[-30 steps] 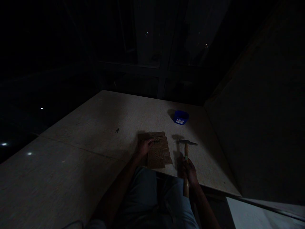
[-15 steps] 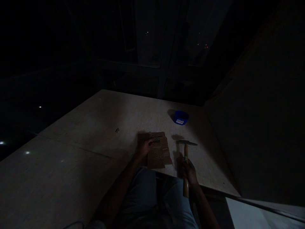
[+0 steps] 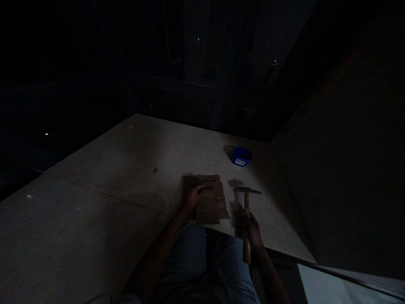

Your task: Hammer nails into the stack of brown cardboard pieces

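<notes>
My right hand [image 3: 252,230] is wrapped round the wooden handle of a hammer [image 3: 247,202]. The hammer's metal head is raised to the right of some stacked brown cardboard pieces [image 3: 209,209]. Over the cardboard's left side rests my left hand [image 3: 191,196], with thumb and fingertips pinched together beside a row of small dark nails [image 3: 208,187]. Whatever lies between those fingertips is too small and dark to make out. The nails look set in the cardboard's upper part.
The pale table [image 3: 126,152] is dimly lit. A blue plastic container [image 3: 241,156] with a white label stands beyond the hammer. A few loose dark nails [image 3: 155,171] lie to the left of the cardboard. A dark wall or panel [image 3: 335,177] borders the right side.
The view has shifted slightly. Both hands, the hammer and the cardboard stay almost in place.
</notes>
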A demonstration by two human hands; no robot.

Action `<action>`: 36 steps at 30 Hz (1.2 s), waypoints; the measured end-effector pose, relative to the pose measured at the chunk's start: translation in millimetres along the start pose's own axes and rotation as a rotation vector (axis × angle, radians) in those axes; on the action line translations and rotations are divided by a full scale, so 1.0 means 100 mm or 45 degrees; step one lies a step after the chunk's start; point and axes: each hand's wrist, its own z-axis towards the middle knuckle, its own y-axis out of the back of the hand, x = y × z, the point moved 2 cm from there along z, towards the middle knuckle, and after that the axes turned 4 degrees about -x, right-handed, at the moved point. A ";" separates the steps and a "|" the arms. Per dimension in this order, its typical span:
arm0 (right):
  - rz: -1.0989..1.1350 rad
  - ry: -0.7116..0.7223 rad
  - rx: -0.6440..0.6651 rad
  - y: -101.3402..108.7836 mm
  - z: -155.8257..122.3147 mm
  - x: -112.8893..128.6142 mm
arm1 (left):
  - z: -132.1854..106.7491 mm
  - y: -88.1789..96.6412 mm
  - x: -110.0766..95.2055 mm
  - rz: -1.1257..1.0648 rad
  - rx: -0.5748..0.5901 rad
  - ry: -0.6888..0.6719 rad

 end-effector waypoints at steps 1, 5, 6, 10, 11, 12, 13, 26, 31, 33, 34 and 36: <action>-0.011 0.010 -0.003 0.00 0.00 0.01 | 0.00 0.00 -0.01 -0.004 -0.002 0.006; -0.069 0.036 -0.039 -0.01 0.01 0.00 | -0.01 0.02 -0.06 -0.043 0.007 0.016; -0.077 0.041 -0.037 -0.01 0.01 0.00 | -0.01 0.03 -0.07 -0.051 0.007 0.015; -0.100 0.072 -0.026 0.00 0.01 -0.04 | -0.02 0.03 -0.08 -0.053 -0.020 0.019; -0.118 0.082 -0.029 0.00 0.01 -0.04 | -0.02 0.02 -0.07 -0.057 -0.032 0.026; -0.138 0.094 -0.033 0.01 0.01 -0.04 | -0.03 0.01 -0.06 -0.061 -0.040 0.032; -0.154 0.102 -0.032 0.01 0.01 -0.05 | -0.03 0.01 -0.05 -0.065 -0.046 0.037; -0.188 0.100 -0.001 -0.07 -0.06 0.02 | -0.02 -0.05 0.02 -0.015 -0.028 -0.009; -0.234 0.120 0.091 -0.23 -0.26 0.15 | -0.02 -0.08 0.10 0.013 -0.037 0.001; -0.314 0.143 0.161 -0.33 -0.37 0.26 | -0.02 -0.07 0.11 0.042 -0.043 0.000; -0.377 0.152 0.192 -0.38 -0.42 0.33 | -0.03 -0.07 0.11 0.052 -0.043 0.000; -0.533 0.168 0.266 -0.50 -0.50 0.47 | -0.02 -0.06 0.12 0.058 -0.035 0.014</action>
